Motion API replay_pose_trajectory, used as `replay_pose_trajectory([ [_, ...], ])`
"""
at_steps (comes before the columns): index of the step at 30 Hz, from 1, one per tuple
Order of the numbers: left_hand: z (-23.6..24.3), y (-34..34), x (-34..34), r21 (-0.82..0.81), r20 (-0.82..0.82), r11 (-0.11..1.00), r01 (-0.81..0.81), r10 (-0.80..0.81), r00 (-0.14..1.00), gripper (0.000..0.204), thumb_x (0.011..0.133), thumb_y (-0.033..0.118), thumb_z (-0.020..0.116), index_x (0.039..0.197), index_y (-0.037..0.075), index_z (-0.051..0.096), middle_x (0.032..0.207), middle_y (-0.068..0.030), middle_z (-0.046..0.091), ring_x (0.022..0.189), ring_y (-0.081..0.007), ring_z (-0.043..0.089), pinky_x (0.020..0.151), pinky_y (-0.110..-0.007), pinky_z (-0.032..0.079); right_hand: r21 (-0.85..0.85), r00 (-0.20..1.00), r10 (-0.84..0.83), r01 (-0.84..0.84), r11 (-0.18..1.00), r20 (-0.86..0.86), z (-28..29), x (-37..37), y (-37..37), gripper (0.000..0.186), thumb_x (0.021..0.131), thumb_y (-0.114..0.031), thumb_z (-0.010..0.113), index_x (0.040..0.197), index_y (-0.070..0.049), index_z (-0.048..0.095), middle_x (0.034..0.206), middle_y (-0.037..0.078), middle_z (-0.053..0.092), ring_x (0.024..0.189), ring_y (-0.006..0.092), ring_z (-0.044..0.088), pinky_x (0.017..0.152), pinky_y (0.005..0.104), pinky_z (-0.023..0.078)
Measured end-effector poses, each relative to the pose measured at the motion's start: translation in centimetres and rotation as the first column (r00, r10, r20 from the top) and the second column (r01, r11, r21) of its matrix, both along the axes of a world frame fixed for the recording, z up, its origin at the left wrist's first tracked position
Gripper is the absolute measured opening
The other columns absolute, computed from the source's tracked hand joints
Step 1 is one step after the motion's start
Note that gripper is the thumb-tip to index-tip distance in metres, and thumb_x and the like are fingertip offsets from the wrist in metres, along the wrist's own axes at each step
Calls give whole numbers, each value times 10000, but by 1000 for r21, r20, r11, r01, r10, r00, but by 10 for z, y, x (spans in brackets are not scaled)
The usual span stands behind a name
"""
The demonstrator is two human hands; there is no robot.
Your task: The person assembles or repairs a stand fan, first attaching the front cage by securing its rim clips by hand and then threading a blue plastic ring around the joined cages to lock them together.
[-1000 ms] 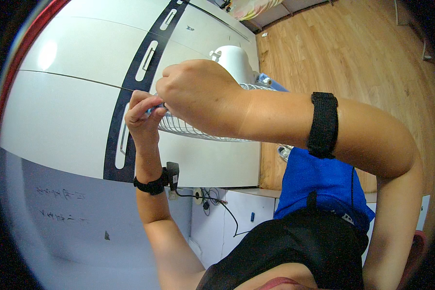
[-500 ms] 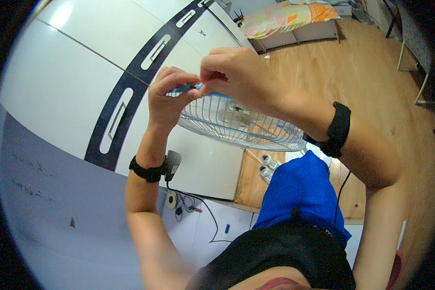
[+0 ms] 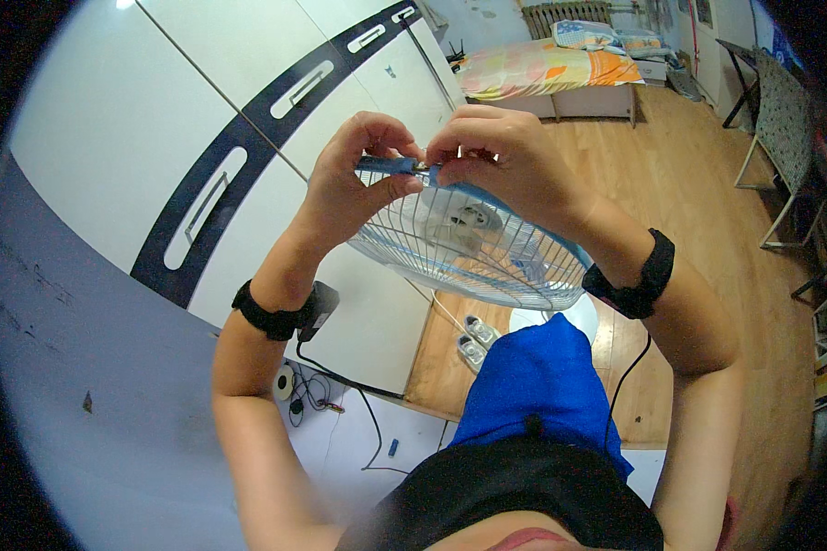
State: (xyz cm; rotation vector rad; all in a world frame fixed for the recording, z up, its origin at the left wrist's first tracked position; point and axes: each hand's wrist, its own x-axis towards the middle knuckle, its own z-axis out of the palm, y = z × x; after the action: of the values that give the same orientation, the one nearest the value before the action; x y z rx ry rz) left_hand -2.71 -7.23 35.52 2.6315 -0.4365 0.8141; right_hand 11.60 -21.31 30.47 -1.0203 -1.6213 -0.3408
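A standing fan's wire guard stands in front of me, its top edge level with my hands. Around that edge runs a blue rim, which has a small gap at the top with a bit of metal showing in it. My left hand is closed on the rim just left of the gap, thumb below and fingers curled above. On the other side, my right hand pinches the rim close to the gap; its fingertips are partly hidden. Behind the wires the pale motor housing shows.
White cabinets with a dark handle band line the left. The fan's round white base is partly behind my blue shorts. White shoes lie beside it. Farther off are a bed and a folding chair at right.
My view has tilted up, showing more of the bed. Both hands have shifted slightly right and turned, so the rim's gap and metal bit now show between them. Both still grip the rim.
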Motion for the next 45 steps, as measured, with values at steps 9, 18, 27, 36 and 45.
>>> replay_pose_trajectory([
  [9,1,-1,3,-45,-28,997,65,-67,997,379,732,31,676,1048,83,472,910,-44,585,843,-118,579,731,-236,489,11,999,-6,5,1000,45,3,3,-8,161,653,-60,704,787,-59,615,734,16,573,662,128,523,596,247,420],
  [18,3,-7,8,10,-7,999,50,-50,999,393,720,47,690,1045,97,476,871,-33,609,830,-114,596,740,-242,485,7,1000,-26,26,1000,7,3,5,-17,137,671,-78,689,770,-34,604,734,67,579,672,193,582,597,283,451],
  [27,5,-12,13,-20,-8,998,60,-60,998,405,714,90,706,1047,109,478,832,-32,632,811,-115,604,740,-245,475,-14,1000,20,-20,1000,3,5,9,-23,126,672,-48,686,762,-26,600,730,58,584,656,164,582,583,273,453],
  [36,5,-11,17,-45,-16,997,68,-69,997,367,733,120,695,1041,109,496,851,-35,626,816,-119,607,738,-251,483,-60,1000,-21,19,998,-19,3,14,-21,132,677,-66,693,787,-33,627,724,69,589,650,171,581,584,276,453],
  [45,8,-16,23,-61,-14,996,61,-62,998,370,726,130,702,1038,112,505,854,-35,628,804,-114,609,715,-241,486,-42,991,-13,8,999,-133,2,15,-18,119,685,-59,691,773,-23,621,709,70,576,642,154,570,575,267,449],
])
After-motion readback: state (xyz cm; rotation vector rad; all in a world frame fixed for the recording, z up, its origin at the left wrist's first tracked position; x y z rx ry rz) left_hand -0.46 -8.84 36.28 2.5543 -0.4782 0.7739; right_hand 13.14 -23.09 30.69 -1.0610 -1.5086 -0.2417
